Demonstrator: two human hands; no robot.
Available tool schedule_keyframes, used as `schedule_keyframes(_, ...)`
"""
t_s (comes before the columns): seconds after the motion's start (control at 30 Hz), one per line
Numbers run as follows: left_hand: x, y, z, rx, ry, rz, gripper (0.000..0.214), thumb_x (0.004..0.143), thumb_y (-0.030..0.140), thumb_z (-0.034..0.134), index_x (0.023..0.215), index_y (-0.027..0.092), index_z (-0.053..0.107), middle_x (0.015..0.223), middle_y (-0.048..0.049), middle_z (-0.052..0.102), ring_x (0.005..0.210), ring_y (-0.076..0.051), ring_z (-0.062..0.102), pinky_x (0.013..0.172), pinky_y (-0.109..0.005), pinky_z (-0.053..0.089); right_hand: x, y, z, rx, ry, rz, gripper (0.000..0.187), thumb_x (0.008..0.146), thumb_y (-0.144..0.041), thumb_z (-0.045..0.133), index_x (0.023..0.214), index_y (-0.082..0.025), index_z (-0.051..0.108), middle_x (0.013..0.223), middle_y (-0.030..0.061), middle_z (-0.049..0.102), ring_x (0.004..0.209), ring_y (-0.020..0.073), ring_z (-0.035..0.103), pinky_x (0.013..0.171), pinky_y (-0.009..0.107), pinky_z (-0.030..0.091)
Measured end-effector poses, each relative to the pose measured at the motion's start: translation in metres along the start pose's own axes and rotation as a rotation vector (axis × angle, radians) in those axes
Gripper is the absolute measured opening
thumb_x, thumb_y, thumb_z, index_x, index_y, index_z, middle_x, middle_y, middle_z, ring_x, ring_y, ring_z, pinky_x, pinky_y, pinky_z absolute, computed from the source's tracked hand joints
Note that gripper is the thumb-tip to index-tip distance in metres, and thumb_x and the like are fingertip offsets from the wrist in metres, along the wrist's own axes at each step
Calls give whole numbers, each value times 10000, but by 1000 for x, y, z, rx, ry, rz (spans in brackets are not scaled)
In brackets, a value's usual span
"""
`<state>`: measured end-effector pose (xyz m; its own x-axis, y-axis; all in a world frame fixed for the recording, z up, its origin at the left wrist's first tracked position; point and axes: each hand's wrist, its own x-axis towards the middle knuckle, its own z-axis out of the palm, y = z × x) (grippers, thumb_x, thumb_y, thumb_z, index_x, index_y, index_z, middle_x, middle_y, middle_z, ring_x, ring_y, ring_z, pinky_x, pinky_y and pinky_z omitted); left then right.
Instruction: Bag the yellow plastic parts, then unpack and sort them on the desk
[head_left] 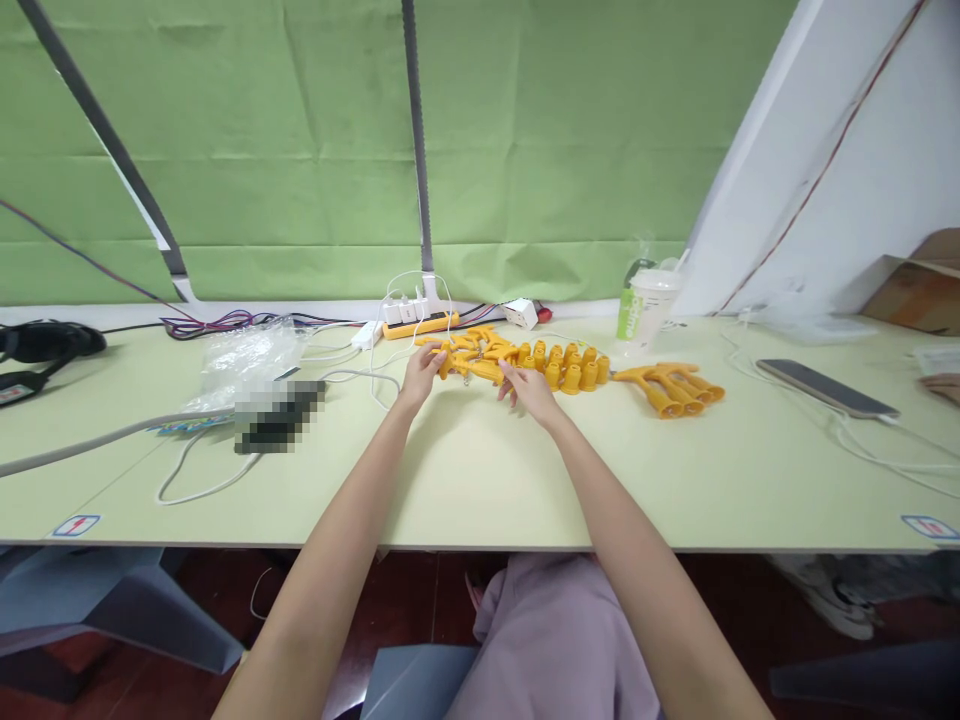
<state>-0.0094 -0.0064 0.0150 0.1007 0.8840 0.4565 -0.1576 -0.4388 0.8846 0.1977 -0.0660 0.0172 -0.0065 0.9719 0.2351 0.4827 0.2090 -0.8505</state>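
Observation:
Between my two hands, slightly above the pale table, is a yellow branched plastic piece [477,369]. The fingers of my left hand [421,377] are closed on its left end. At its right end my right hand [531,390] pinches it between thumb and fingers. Other yellow branched parts [484,340] lie just behind and partly overlap it in view, so its full outline is hidden. Several small yellow cup-shaped pieces [572,376] stand upright in a group right of my right hand. Farther right rests another yellow branched piece [666,388] with flared ends.
A power strip [420,325] with plugs and cables runs along the back. On the left are clear plastic wrap [244,360] and a blurred dark object [279,418]. A drink cup [649,308], a phone [825,388] and a cardboard box [919,285] stand or lie rightward. Another person's hand [941,386] shows at the right edge.

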Motion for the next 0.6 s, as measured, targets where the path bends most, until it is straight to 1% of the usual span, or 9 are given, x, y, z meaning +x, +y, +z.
schedule_keyframes(0.07, 0, -2, 0, 6, -7, 0, 454, 644, 545, 702, 839, 160, 560, 723, -25, 666, 571, -123, 613, 569, -264, 510, 0, 0, -1, 7, -25, 38, 672, 812, -723, 315, 623, -161, 632, 607, 58, 669, 411, 87, 505, 554, 262, 460)
schedule_keyframes(0.13, 0, -3, 0, 14, -12, -1, 446, 654, 541, 696, 845, 161, 562, 722, -26, 667, 556, -121, 608, 575, -271, 511, 0, 1, 0, 32, -38, 57, 685, 799, -739, 319, 625, -160, 639, 594, 60, 666, 412, 88, 503, 529, 254, 455)
schedule_keyframes(0.27, 0, -3, -1, 32, -23, -13, 429, 676, 532, 684, 858, 162, 566, 728, -24, 666, 553, -125, 616, 581, -274, 506, 3, 3, 1, 89, -34, 62, 655, 793, -732, 353, 595, -165, 616, 596, 66, 663, 416, 90, 503, 504, 252, 455)
schedule_keyframes(0.4, -2, 2, 0, 57, -13, -42, 389, 712, 504, 667, 854, 159, 555, 713, -22, 658, 551, -135, 629, 572, -271, 496, 3, 2, 0, 103, -24, 58, 625, 808, -702, 375, 588, -165, 608, 633, 72, 675, 425, 86, 503, 512, 247, 452)
schedule_keyframes(0.53, -4, 8, 0, 75, -12, -71, 356, 735, 485, 653, 835, 157, 559, 728, -25, 660, 535, -128, 628, 533, -250, 487, 3, 0, -2, 91, -15, 35, 594, 800, -693, 405, 613, -165, 601, 679, 59, 693, 430, 72, 496, 518, 231, 444)
schedule_keyframes(0.6, -5, 10, 1, 73, -12, -80, 354, 749, 490, 636, 826, 152, 566, 702, -25, 653, 537, -130, 629, 506, -239, 485, 3, 0, -2, 93, -16, 24, 569, 801, -677, 424, 632, -163, 598, 716, 57, 703, 433, 66, 495, 512, 224, 436)
